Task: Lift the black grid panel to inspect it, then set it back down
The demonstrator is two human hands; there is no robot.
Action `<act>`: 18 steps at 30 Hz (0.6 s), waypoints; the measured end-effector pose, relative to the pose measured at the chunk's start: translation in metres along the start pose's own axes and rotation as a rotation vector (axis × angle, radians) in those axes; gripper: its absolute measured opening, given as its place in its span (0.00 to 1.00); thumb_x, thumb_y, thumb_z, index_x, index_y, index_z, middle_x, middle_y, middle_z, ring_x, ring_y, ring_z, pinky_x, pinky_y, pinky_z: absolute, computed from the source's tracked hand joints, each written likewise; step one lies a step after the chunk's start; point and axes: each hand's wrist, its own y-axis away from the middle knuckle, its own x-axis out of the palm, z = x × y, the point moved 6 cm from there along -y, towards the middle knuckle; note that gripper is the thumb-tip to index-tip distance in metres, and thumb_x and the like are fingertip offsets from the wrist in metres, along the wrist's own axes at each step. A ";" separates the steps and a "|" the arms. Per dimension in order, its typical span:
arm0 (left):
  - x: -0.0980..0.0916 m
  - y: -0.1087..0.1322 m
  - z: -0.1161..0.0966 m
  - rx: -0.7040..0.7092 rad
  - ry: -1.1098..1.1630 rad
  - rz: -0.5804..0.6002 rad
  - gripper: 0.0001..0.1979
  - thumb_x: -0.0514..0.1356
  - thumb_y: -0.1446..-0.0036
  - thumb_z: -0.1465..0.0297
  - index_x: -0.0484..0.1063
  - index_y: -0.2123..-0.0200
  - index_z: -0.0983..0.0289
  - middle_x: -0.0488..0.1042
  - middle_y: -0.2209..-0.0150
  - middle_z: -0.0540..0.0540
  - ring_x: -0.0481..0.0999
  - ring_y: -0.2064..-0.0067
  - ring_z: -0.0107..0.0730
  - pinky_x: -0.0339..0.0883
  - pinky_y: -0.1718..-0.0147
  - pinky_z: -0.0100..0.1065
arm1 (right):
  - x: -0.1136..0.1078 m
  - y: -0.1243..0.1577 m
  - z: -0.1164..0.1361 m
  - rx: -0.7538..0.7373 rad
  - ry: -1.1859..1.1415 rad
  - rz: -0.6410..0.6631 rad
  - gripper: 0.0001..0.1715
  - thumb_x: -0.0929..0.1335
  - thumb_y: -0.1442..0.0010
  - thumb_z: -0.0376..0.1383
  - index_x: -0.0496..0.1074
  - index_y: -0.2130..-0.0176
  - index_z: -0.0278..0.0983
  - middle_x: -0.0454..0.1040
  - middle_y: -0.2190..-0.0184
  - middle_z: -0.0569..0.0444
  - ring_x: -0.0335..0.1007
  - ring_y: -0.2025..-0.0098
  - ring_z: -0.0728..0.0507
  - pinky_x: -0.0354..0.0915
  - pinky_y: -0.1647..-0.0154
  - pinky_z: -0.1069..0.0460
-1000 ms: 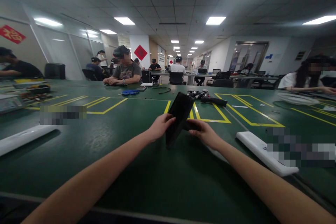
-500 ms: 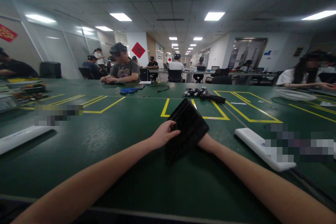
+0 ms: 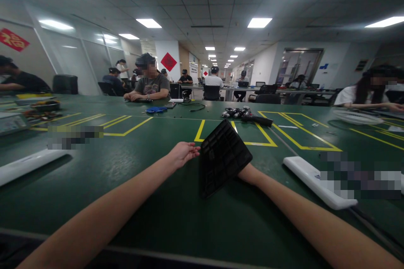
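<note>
A black plastic tray-like panel [image 3: 224,157] with a grid of raised ribs is tilted up above the table, its gridded face towards me. My right hand [image 3: 249,173] supports it from behind at the lower right edge; the fingers are hidden by the panel. Just off the panel's left edge is my left hand [image 3: 184,154], its fingers stretched out and slightly apart, holding nothing. Whether the fingertips brush the edge I cannot tell.
The green table [image 3: 151,210] bears yellow tape outlines [image 3: 268,134]. White power strips [image 3: 315,180] lie at both sides. Beyond the panel are a dark cable bundle [image 3: 236,112] and a blue item [image 3: 156,110]. A co-worker [image 3: 150,82] sits across the table, another person at right.
My left hand has let go of the panel's face and drawn back to the left, its fingers straightening. The panel stays in my right hand, with its gridded face more exposed.
</note>
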 end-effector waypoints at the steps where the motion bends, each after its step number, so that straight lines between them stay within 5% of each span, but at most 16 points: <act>1: 0.002 0.001 0.000 0.000 -0.008 0.042 0.03 0.52 0.46 0.76 0.64 0.69 0.69 0.66 0.76 0.53 0.63 0.79 0.21 0.61 0.79 0.26 | 0.000 0.000 0.002 0.002 -0.008 0.008 0.28 0.59 0.40 0.41 0.56 0.42 0.36 0.56 0.41 0.51 0.49 0.39 0.40 0.44 0.38 0.43; 6: 0.014 0.010 -0.004 0.006 -0.109 0.269 0.16 0.57 0.50 0.59 0.65 0.74 0.68 0.55 0.83 0.43 0.50 0.85 0.15 0.39 0.87 0.22 | -0.003 -0.001 0.009 -0.028 -0.074 -0.016 0.26 0.58 0.40 0.42 0.59 0.43 0.40 0.60 0.43 0.53 0.54 0.41 0.41 0.48 0.39 0.43; 12: 0.022 0.022 -0.011 0.038 -0.135 0.474 0.12 0.59 0.53 0.71 0.66 0.63 0.69 0.65 0.75 0.49 0.59 0.80 0.17 0.49 0.84 0.22 | -0.001 0.000 0.010 -0.148 -0.157 -0.016 0.28 0.57 0.41 0.48 0.64 0.47 0.37 0.66 0.46 0.49 0.60 0.45 0.42 0.55 0.42 0.45; 18: 0.029 0.025 -0.010 0.094 -0.137 0.508 0.12 0.60 0.52 0.65 0.62 0.67 0.66 0.67 0.74 0.50 0.60 0.80 0.17 0.46 0.86 0.20 | -0.004 -0.001 0.018 -0.178 -0.248 -0.033 0.25 0.58 0.41 0.48 0.65 0.48 0.41 0.68 0.49 0.52 0.64 0.47 0.43 0.57 0.43 0.45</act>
